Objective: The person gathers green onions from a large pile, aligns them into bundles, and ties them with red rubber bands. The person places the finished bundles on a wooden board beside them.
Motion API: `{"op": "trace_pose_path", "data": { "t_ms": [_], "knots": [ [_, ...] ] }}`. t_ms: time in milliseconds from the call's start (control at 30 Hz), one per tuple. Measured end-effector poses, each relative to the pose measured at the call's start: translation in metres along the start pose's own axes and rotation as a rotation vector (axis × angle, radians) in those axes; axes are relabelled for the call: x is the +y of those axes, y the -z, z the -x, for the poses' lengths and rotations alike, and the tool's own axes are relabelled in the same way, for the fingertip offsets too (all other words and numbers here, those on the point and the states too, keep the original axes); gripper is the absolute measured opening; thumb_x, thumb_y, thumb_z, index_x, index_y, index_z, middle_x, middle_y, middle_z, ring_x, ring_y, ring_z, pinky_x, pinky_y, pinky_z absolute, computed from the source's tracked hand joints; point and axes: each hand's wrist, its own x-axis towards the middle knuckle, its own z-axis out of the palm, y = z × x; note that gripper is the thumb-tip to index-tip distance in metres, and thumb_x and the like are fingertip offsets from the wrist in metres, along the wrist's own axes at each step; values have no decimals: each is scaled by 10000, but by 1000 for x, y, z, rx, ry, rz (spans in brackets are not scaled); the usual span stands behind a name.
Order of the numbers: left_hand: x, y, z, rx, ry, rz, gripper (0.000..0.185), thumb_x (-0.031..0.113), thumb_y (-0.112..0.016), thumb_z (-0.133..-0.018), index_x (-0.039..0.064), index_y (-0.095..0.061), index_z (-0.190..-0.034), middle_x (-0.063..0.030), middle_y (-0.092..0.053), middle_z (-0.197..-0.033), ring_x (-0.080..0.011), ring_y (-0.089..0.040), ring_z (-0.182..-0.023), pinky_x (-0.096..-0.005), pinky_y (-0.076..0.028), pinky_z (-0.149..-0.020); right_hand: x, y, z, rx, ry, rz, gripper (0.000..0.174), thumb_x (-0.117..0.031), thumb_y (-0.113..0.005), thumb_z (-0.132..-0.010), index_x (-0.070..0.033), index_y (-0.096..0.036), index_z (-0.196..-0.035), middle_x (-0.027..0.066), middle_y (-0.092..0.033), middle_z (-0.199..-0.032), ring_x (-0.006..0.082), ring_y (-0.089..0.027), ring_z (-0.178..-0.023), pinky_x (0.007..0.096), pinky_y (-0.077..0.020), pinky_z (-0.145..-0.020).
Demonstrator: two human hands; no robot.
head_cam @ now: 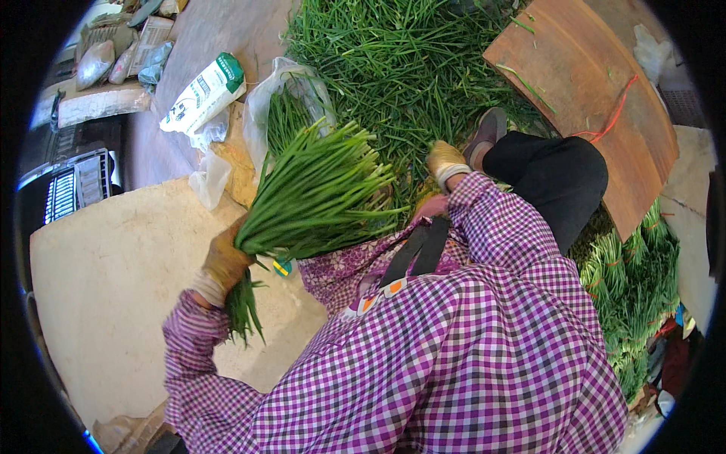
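Note:
My left hand (228, 256), in a yellowish work glove, is closed around a thick bunch of garlic chives (317, 196). The pale stem ends fan out to the upper right, and the dark leaf tips hang below my fist. My right hand (446, 160), also gloved, is at the near edge of a large heap of loose chives (397, 62). Its fingers look curled, but whether they pinch a stem is hidden. A clear plastic bag (255, 122) with chives in it stands just behind the held bunch.
A wooden board (590, 102) with a red tie (615, 116) on it lies at the right. Below it are several tied chive bundles (629, 284). A pale board (125, 272) is on the left, with a white and green printed sack (204, 93) beyond it. My shoe (489, 133) touches the heap.

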Motion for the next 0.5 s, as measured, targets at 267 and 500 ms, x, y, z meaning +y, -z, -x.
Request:
{"op": "trace_pose_path", "data": {
  "t_ms": [267, 500],
  "knots": [
    [90, 15, -25, -396, 306, 607, 355, -45, -728, -691, -57, -665, -1040, -115, -672, -886, -197, -632, -753, -289, -527, -625, 12, 18, -6, -510, 120, -886, 668, -245, -644, -960, -129, -317, -1531, 102, -308, -1579, 307, -342, -1418, 438, -341, -1163],
    [22, -40, 5, -563, 429, 932, 253, 79, -715, -752, -24, -630, -967, -108, -608, -733, -178, -543, -572, -300, -443, -508, -41, 53, 36, -596, 294, -2073, 391, -242, -554, -1016, -35, -538, -1348, 86, -659, -1108, 180, -665, -857, 331, -596, -770]
  ]
}}
